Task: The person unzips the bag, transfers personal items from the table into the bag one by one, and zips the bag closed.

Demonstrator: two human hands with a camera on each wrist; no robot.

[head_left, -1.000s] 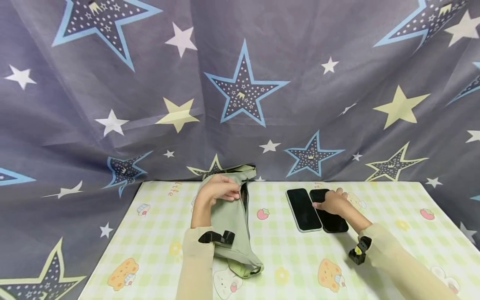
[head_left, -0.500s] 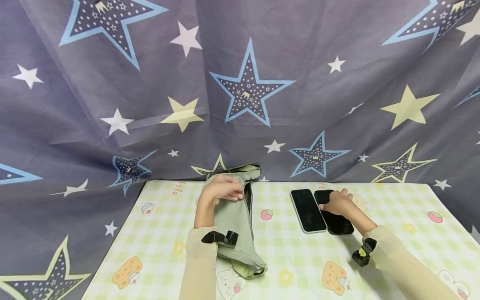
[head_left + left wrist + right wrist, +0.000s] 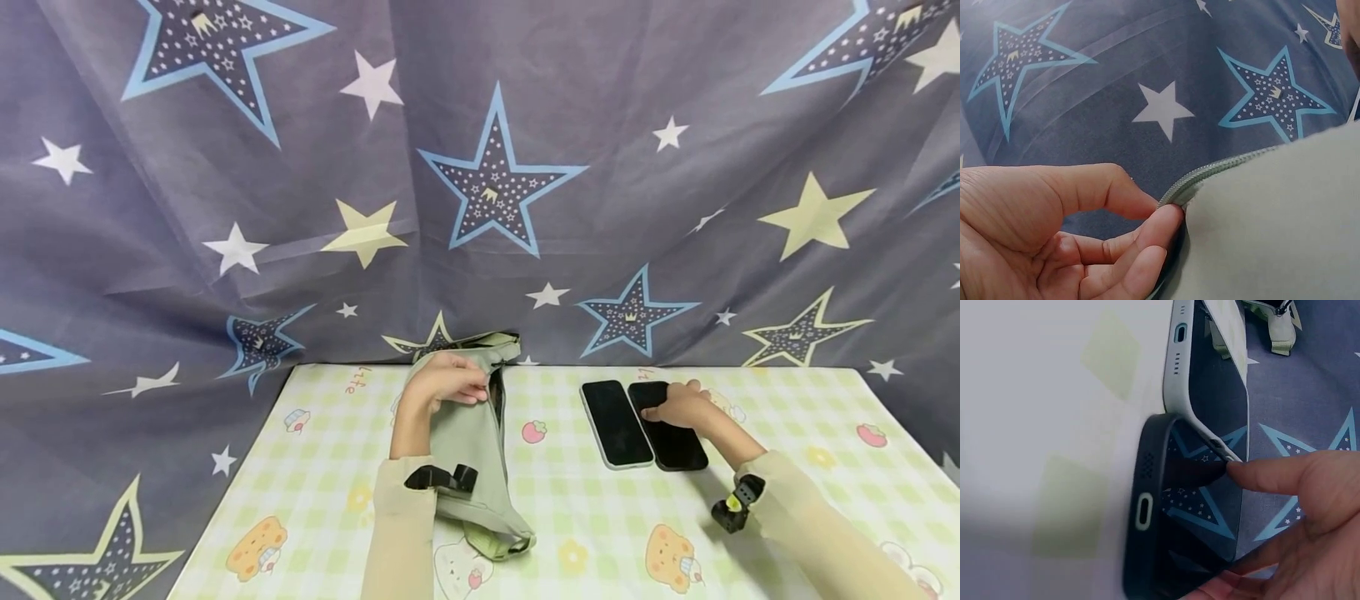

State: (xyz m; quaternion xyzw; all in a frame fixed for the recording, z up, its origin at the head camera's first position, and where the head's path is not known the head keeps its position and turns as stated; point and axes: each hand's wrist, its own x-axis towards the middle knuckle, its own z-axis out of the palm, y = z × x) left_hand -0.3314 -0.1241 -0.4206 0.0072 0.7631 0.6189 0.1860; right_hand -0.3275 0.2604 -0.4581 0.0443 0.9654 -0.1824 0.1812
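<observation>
A sage-green zippered bag (image 3: 468,446) lies lengthwise on the table, its zip open along the right side. My left hand (image 3: 447,379) pinches the bag's edge at the zip (image 3: 1210,172) between thumb and fingers. To the right, two smartphones lie side by side, screens up: one in a white case (image 3: 617,423), one in a black case (image 3: 681,447). My right hand (image 3: 678,406) spans the far part of the black-cased smartphone. In the right wrist view, the thumb (image 3: 1266,474) lies at its edge beside the white case, with the other fingers at the opposite edge.
A green-and-white checked cloth (image 3: 570,500) with cartoon prints covers the table. Behind the table's far edge hangs a dark star-patterned curtain (image 3: 645,192). The bag's far end (image 3: 498,343) reaches that edge. Each sleeve has a black wrist camera (image 3: 442,478) strapped on.
The head view has shifted slightly. My left hand keeps its pinch on the bag, and my right hand stays at the black-cased smartphone while its wrist moves slightly right.
</observation>
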